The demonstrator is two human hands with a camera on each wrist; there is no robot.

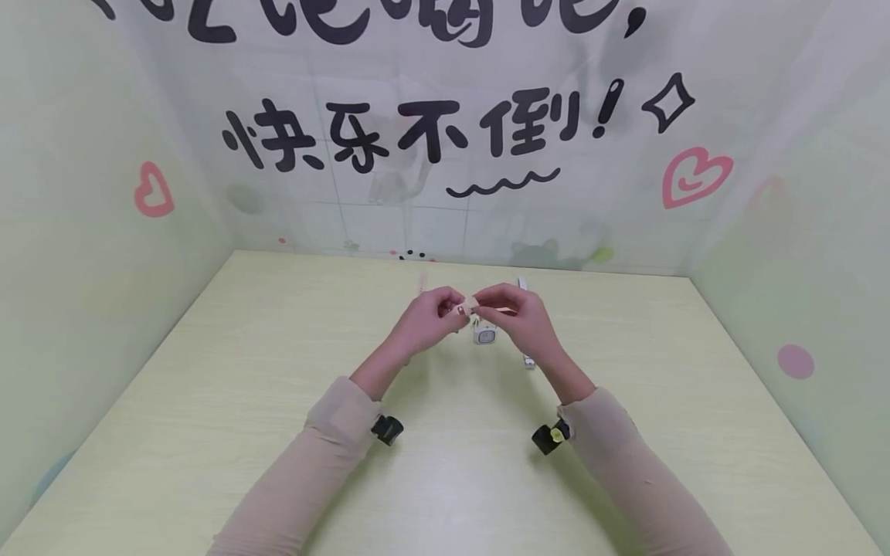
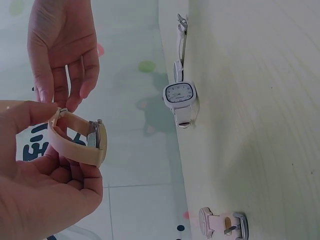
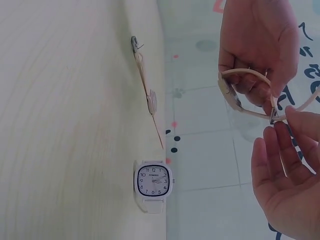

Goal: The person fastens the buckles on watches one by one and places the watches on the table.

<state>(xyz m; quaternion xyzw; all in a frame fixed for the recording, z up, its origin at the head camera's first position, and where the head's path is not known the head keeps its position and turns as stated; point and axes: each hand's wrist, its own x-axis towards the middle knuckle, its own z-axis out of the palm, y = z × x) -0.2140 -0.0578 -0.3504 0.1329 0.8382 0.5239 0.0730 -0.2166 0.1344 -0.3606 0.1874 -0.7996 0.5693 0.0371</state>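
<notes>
A wristwatch with a cream strap [image 2: 75,147] is held up between both hands, its strap bent into a loop and its case back facing the inside of the loop. My left hand [image 1: 431,316] grips the strap, with the thumb close to the metal buckle [image 3: 273,117]. With thumb and fingertips, my right hand [image 1: 520,313] pinches the strap's free end beside the buckle. In the right wrist view, the left hand [image 3: 260,40] is above and the right hand [image 3: 290,185] below. Beneath the hands, a white square-faced watch [image 1: 484,335] stands on the table.
Another white watch [image 2: 181,42] lies on the table [image 1: 452,479] toward the right. A pale pink watch [image 2: 215,225] with a metal buckle is at the left. Behind the table hangs a printed backdrop [image 1: 403,185], and side panels [image 1: 799,255] flank it.
</notes>
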